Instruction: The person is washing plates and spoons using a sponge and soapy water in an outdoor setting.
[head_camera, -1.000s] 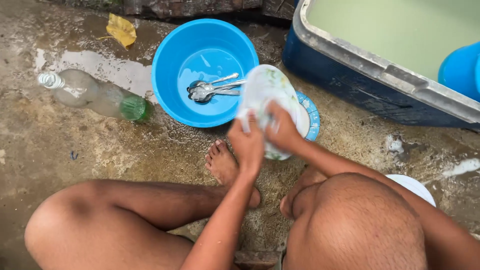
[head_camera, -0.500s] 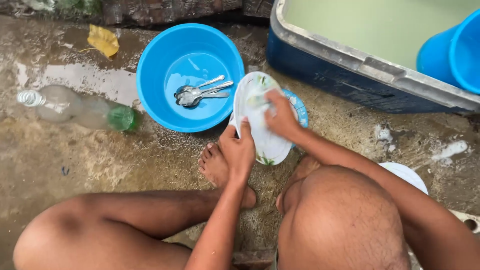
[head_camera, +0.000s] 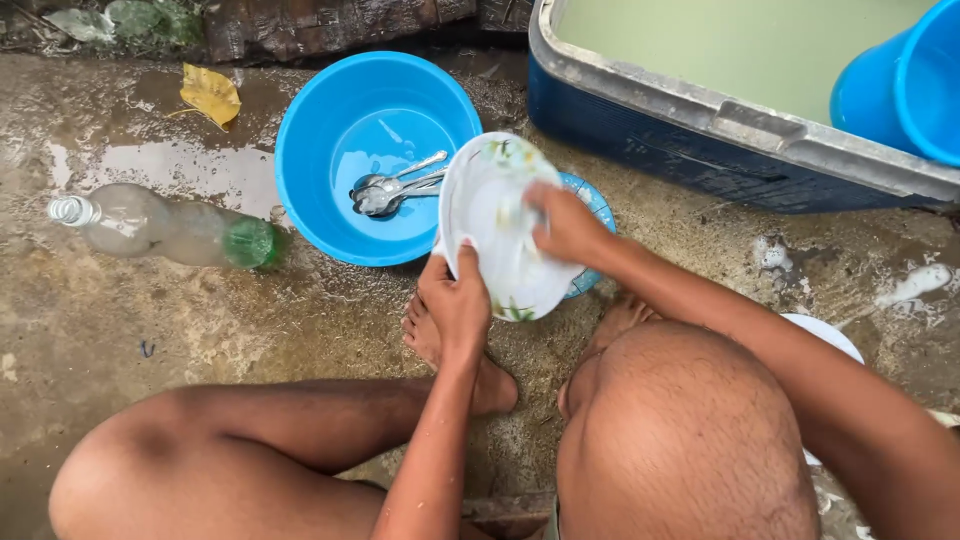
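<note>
Two hands on one white oval plate (head_camera: 500, 235), held tilted above wet concrete ground (head_camera: 120, 330). Left hand (head_camera: 458, 305) grips its lower rim, thumb on the face. Right hand (head_camera: 565, 225) presses flat against the plate's face, fingers spread; can't tell if it holds anything. Plate sits just right of the blue basin (head_camera: 330, 130) with metal spoons (head_camera: 395, 188). Plastic bottle (head_camera: 170, 230) lies left.

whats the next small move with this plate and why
Probably keep rubbing the right hand across the white plate, working toward the lower rim. The left hand grips that lower edge and tilts the plate up, while the right hand lies flat on its face near the upper right, so the lower part looks unreached. The blue basin with spoons sits just behind.
</note>
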